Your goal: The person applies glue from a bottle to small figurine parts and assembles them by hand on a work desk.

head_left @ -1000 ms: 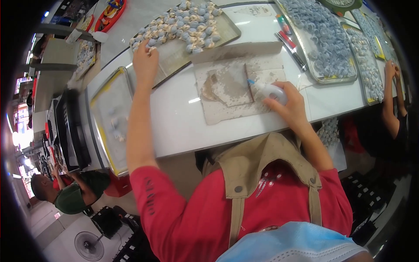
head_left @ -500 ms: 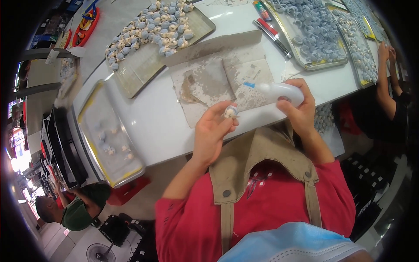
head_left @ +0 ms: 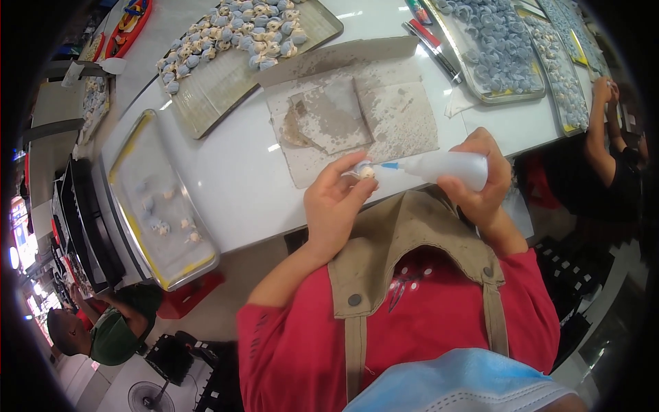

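Note:
Between thumb and fingers, my left hand (head_left: 336, 200) pinches a small cream-and-blue figurine head (head_left: 366, 171) above the table's near edge. My right hand (head_left: 482, 180) is wrapped round a white squeeze bottle (head_left: 453, 167) with a blue needle tip (head_left: 390, 165). The bottle lies nearly level, and its tip points left at the figurine head, very close to it; whether they touch I cannot tell. Beyond my hands a stained cardboard sheet (head_left: 405, 113) with a raised back flap rests on the white table (head_left: 240, 172).
At far left a tray (head_left: 199, 113) bears many cream-and-blue heads. A nearer yellow-edged tray (head_left: 165, 264) holds several pieces. Blue-grey parts fill a tray (head_left: 480, 96) at far right, beside a red-and-black pen (head_left: 432, 48). Other people work at both sides.
The bottle has tilted and come down nearer, so its blue tip now meets or almost meets the figurine head. My left hand has turned the head slightly. The whole view has shifted a little.

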Demonstrator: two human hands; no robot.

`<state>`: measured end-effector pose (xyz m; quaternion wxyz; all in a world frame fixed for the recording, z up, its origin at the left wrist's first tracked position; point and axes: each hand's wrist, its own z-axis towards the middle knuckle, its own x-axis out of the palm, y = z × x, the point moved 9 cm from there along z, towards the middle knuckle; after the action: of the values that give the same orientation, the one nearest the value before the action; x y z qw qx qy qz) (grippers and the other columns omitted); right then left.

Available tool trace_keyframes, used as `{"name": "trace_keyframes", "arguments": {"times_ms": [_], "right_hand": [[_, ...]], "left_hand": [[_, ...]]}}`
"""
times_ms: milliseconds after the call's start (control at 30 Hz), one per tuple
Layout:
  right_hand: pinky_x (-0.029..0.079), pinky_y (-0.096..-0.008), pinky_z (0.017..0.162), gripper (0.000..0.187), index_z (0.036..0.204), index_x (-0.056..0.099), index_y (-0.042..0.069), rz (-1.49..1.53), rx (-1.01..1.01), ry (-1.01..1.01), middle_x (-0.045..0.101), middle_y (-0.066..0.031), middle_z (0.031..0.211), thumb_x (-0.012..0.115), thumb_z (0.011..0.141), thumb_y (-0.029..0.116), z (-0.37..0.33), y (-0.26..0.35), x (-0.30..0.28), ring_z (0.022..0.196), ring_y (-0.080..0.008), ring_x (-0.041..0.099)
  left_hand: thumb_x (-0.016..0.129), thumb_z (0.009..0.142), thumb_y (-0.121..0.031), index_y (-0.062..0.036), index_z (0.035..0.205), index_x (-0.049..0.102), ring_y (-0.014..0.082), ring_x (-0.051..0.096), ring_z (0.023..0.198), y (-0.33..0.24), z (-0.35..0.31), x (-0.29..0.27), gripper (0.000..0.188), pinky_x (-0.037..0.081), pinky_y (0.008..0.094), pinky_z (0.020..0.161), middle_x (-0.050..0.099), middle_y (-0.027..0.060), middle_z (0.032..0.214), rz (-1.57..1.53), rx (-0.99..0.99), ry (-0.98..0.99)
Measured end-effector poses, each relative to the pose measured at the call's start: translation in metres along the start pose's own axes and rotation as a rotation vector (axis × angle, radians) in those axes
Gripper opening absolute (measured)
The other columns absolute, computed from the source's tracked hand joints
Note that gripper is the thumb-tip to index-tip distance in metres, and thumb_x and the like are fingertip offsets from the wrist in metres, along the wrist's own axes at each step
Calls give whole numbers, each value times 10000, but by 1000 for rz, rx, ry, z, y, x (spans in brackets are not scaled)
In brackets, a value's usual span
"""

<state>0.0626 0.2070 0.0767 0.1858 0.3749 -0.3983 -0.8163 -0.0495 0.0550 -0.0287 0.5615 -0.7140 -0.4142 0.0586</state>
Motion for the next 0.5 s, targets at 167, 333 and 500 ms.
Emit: {"name": "trace_keyframes", "arguments": {"times_ms": [167,333,500], "right_hand": [[382,-275,501,314,788,571,15,-81,-76,35,527,-73,669,798,641,174,5,13,12,563,-189,489],[379,-281,495,312,768,574,23,-113,-99,52,527,-68,647,806,624,173,8,20,16,558,-200,483],[386,-280,499,302,748,576,23,-139,-134,65,532,-69,640,803,625,179,11,25,20,556,-201,486]], "left_hand": [[600,830,7,2,1186,496,92,569,804,1,-1,-4,370,451,195,681,615,73,898,-14,35,-2],[603,827,11,-2,1186,498,91,571,810,2,-2,-5,374,448,190,670,617,70,896,-28,14,-6],[607,825,8,-6,1186,500,90,573,812,3,-2,-4,376,445,189,667,619,69,893,-29,17,7]]}}
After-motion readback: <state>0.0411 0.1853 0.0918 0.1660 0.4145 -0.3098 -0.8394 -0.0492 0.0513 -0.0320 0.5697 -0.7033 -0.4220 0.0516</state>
